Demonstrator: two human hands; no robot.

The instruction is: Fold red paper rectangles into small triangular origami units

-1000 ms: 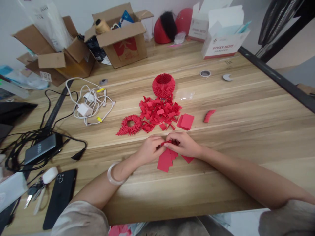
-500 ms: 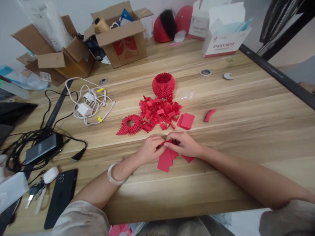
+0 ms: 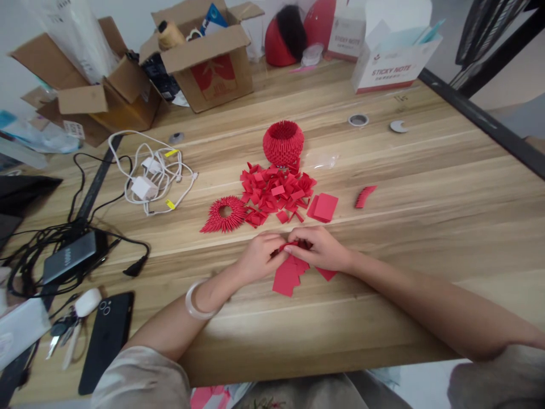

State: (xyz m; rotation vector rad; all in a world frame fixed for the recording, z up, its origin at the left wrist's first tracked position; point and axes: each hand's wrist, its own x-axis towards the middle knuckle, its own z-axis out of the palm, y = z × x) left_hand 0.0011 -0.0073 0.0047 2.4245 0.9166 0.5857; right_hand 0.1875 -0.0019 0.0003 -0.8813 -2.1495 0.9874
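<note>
My left hand (image 3: 263, 257) and my right hand (image 3: 320, 248) meet near the front of the table, both closed on one small folded piece of red paper (image 3: 289, 245). Fingers cover most of that piece. Flat red paper slips (image 3: 286, 278) lie under and in front of the hands, partly hidden by them. Just beyond is a heap of folded red paper pieces (image 3: 276, 190), with a neat stack of red slips (image 3: 322, 208) to its right. A spiky red paper ring (image 3: 224, 215) lies left of the heap. Behind it stands a round red paper vase (image 3: 283, 143).
A short joined row of red pieces (image 3: 365, 196) lies to the right. White charger cables (image 3: 145, 187), black cords with an adapter (image 3: 72, 258), keys (image 3: 59, 329) and a phone (image 3: 106, 341) occupy the left. Cardboard boxes (image 3: 221, 76) and a sticky note box (image 3: 394, 71) line the back.
The camera view has shifted slightly, so the far objects sit a little higher. Both hands keep nearly the same pose on the red paper.
</note>
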